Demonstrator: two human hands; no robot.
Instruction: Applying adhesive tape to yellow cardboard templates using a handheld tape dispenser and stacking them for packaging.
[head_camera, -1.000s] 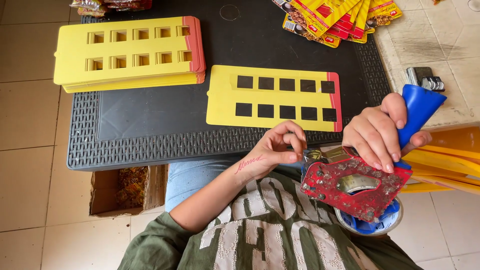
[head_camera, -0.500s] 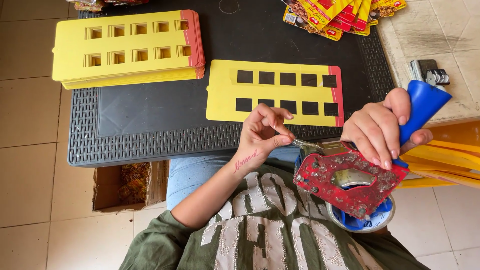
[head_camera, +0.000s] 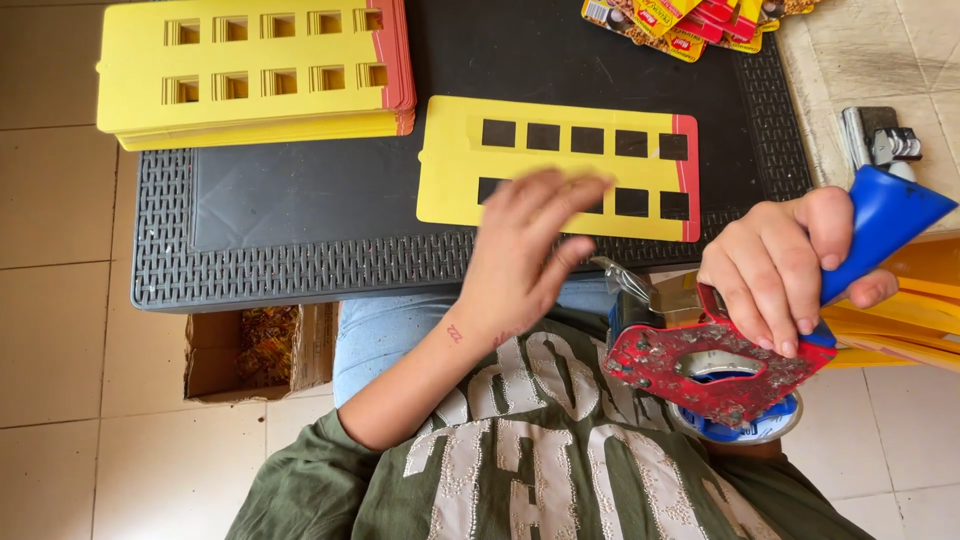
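1. Left hand (head_camera: 525, 250): raised over the near edge of the black tray (head_camera: 300, 200), fingers spread loosely, holding nothing; blurred.
2. Right hand (head_camera: 780, 265): wrapped firmly round the blue grip of the tape dispenser (head_camera: 740, 350).
3. Dispenser: long axis slanting, grip up-right, red plate low over the lap.
4. Yellow slotted card (head_camera: 560, 165): flat on the tray, lengthwise left-right.
5. Tape roll mostly hidden.

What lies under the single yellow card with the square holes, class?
The single yellow card lies flat on a black mat; the mat's dark surface shows through its square holes. The blurred left hand covers the card's lower middle, so nothing there can be seen.
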